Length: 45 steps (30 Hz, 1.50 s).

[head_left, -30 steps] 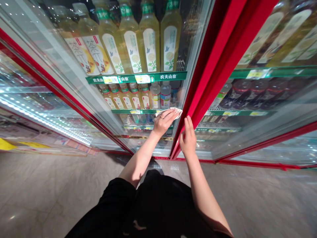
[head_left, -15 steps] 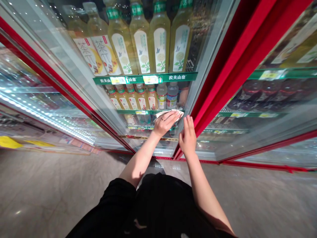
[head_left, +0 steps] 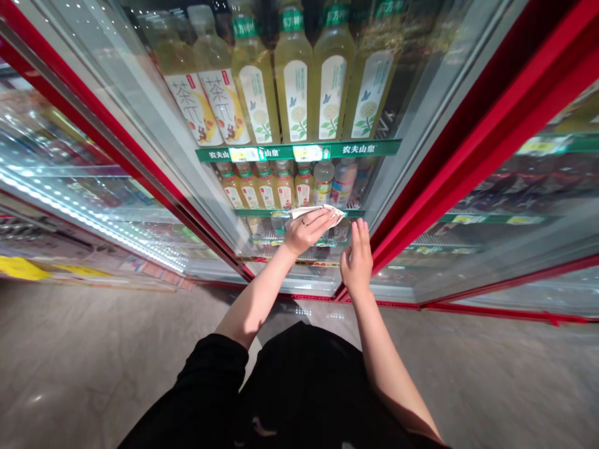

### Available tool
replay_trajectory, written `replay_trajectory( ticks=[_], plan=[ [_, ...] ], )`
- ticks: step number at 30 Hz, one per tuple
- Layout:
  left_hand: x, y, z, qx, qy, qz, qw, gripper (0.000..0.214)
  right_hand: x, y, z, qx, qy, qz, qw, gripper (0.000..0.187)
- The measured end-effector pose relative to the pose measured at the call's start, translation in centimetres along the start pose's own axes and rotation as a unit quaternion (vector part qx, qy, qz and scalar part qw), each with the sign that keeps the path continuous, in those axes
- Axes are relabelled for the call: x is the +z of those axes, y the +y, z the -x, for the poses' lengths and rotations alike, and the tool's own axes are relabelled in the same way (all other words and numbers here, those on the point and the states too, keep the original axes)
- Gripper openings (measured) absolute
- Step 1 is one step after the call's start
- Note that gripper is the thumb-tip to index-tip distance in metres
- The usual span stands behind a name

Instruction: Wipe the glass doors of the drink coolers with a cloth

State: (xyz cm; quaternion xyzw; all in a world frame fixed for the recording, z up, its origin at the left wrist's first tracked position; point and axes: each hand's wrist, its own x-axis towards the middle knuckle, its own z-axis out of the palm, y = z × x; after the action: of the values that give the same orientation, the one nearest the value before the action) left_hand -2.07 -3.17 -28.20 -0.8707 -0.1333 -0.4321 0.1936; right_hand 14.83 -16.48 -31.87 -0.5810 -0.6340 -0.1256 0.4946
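My left hand (head_left: pixel 306 232), with a ring on one finger, presses a white cloth or tissue (head_left: pixel 337 215) to the glass door of a drinks cooler. Its fingers lie together over the cloth, which sticks out past the fingertips and along the far side. To its right, my right hand (head_left: pixel 357 260) is held up with fingers straight and thumb apart, holding nothing. It is beside the red door frame (head_left: pixel 461 153); whether it touches the glass or frame I cannot tell. Behind the glass stand large tea bottles (head_left: pixel 296 93) and smaller bottles (head_left: pixel 266 187).
Green shelf strips (head_left: pixel 358 149) carry price tags inside the cooler. Another glazed cooler section with dark bottles (head_left: pixel 498 187) is on the right. At the left is a lit display (head_left: pixel 93 212) of drinks. Grey polished floor (head_left: pixel 93 349) lies below.
My left hand and the cloth have slid a little left across the glass. The right hand has hardly moved. The view has shifted, so the shelves appear further right.
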Motion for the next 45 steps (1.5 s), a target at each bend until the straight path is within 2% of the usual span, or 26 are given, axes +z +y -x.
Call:
replay_trajectory(
  ticks=[3,5,7,10,14,17,20,22,24,26,31,36,39,42,43,45],
  plan=[
    [0.2,-0.3,0.9,0.009,-0.063,0.043,0.997,0.035,0.3,-0.8,-0.1,-0.007,-0.004,0.000,1.000,0.090],
    [-0.4,-0.7,1.9,0.012,-0.085,0.060,0.994,0.033,0.4,-1.2,-0.1,-0.007,-0.010,0.003,1.000,0.090],
    [-1.3,-1.3,2.8,0.024,-0.080,0.061,0.995,0.033,0.5,-1.6,-0.1,-0.005,-0.014,0.005,1.000,0.090],
    [-1.9,-1.8,2.8,0.024,-0.042,0.047,0.998,0.035,1.0,-2.1,0.1,0.003,-0.014,0.014,1.000,0.089],
    [-0.6,-1.1,1.9,-0.022,-0.020,0.050,0.998,0.032,2.0,-3.2,0.3,-0.004,-0.019,0.010,1.000,0.088],
    [-0.3,-0.8,2.6,-0.023,-0.023,0.064,0.997,0.028,2.3,-3.9,0.3,-0.007,-0.025,0.009,1.000,0.089],
    [-2.0,-1.5,4.6,-0.003,-0.004,0.059,0.998,0.023,2.0,-4.2,0.2,0.005,-0.029,0.021,0.999,0.090],
    [-3.4,-2.5,5.6,-0.012,0.006,0.053,0.998,0.025,1.9,-4.3,0.0,0.000,-0.037,0.021,0.999,0.092],
    [-4.3,-3.5,6.0,-0.036,0.015,0.044,0.998,0.028,1.9,-4.6,-0.3,-0.014,-0.050,0.015,0.999,0.094],
    [-4.4,-4.2,5.5,-0.066,0.024,0.036,0.997,0.031,2.3,-5.0,-0.5,-0.025,-0.066,0.011,0.997,0.095],
    [-3.6,-4.4,4.8,-0.091,0.003,0.041,0.995,0.035,3.9,-6.4,-0.8,-0.026,-0.105,0.025,0.994,0.097],
    [-5.8,-5.0,7.0,-0.052,-0.039,0.036,0.997,0.032,4.9,-6.8,-0.8,-0.006,-0.156,0.033,0.987,0.094],
    [-7.0,-5.3,6.8,-0.038,0.018,0.011,0.999,0.035,5.6,-6.6,-0.6,0.001,-0.152,0.026,0.988,0.095],
    [-6.8,-4.9,4.9,-0.068,0.106,-0.015,0.992,0.031,6.5,-6.5,-0.3,0.010,-0.137,0.010,0.990,0.096],
    [-6.5,-4.7,4.4,-0.078,0.115,-0.018,0.990,0.029,6.8,-6.5,-0.2,0.012,-0.133,0.004,0.991,0.097],
    [-6.2,-4.6,3.8,-0.085,0.098,-0.024,0.991,0.025,7.2,-6.3,0.0,0.012,-0.129,0.000,0.992,0.097]
  ],
)
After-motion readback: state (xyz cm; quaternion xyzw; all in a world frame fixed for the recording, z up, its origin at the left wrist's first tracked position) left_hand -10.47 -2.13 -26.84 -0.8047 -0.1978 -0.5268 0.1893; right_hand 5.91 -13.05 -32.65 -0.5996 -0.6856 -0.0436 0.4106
